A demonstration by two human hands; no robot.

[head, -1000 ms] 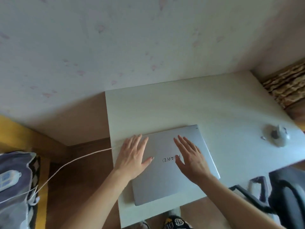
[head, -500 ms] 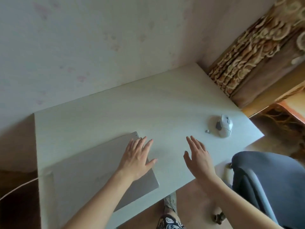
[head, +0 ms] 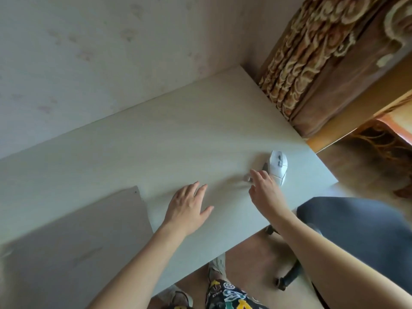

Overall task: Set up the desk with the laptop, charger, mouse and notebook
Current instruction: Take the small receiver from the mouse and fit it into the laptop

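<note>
The closed silver laptop (head: 78, 241) lies flat at the desk's near left corner. A white mouse (head: 277, 167) sits near the right edge of the white desk (head: 178, 141). A small grey piece (head: 247, 177), blurred, lies just left of the mouse. My right hand (head: 265, 192) reaches over the desk, its spread fingertips at that small piece and beside the mouse. My left hand (head: 189, 206) hovers palm down with fingers apart over bare desk, right of the laptop. No charger or notebook is in view.
A grey office chair (head: 356, 230) stands right of the desk's near edge, its wheeled base (head: 287, 277) on the floor. A patterned brown curtain (head: 312, 63) hangs past the desk's right end. The wall runs along the far edge.
My view has swung right. Both hands have left the laptop lid. The right hand has moved right to the mouse; the left hand now hovers over bare desk.
</note>
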